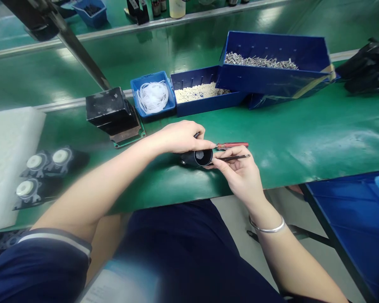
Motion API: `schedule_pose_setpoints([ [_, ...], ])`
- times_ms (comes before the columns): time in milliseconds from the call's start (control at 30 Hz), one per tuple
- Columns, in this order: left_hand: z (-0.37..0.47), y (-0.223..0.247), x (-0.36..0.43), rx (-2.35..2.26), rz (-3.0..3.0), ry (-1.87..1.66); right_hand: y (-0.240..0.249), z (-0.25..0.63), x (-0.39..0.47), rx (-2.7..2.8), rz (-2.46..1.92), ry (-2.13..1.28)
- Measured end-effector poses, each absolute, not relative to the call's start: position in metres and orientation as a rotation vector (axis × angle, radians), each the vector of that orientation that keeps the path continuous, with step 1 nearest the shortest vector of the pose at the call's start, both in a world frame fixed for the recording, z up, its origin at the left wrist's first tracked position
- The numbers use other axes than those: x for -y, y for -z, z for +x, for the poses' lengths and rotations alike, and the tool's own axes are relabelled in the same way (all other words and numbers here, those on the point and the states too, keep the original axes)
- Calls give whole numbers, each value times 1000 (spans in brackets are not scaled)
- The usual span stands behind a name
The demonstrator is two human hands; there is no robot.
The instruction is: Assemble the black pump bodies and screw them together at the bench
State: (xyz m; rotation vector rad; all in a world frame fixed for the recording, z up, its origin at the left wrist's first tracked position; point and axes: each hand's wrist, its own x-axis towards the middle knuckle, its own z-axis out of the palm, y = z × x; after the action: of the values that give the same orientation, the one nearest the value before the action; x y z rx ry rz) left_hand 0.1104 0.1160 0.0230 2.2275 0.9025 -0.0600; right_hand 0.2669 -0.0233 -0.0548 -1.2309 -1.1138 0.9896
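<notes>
A black part with a round, cup-like opening (203, 157) lies on the green bench top in front of me. My left hand (187, 136) is closed over its far left side, the index finger reaching along the rim. In my right hand (236, 168) a thin dark stick-like tool (233, 158) is pinched between thumb and fingers, and its near end meets the right side of the black part. Just beyond my right hand lies a screwdriver with a red handle (233, 145). The fingers hide much of the black part's body.
Behind my hands stand a blue bin of white rings (172, 110), a bin of small cream pieces (208, 105) and a bin of metal pins (271, 82). A black stand (109, 107) is at left, near several black parts with white caps (34, 161). A blue crate (353, 219) is lower right.
</notes>
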Motion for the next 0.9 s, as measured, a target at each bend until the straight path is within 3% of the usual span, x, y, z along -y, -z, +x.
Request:
schedule_pose_setpoints([
  [900,111,-17,-119,-898,2216,29,65,260,36,1406,-1235,-563],
])
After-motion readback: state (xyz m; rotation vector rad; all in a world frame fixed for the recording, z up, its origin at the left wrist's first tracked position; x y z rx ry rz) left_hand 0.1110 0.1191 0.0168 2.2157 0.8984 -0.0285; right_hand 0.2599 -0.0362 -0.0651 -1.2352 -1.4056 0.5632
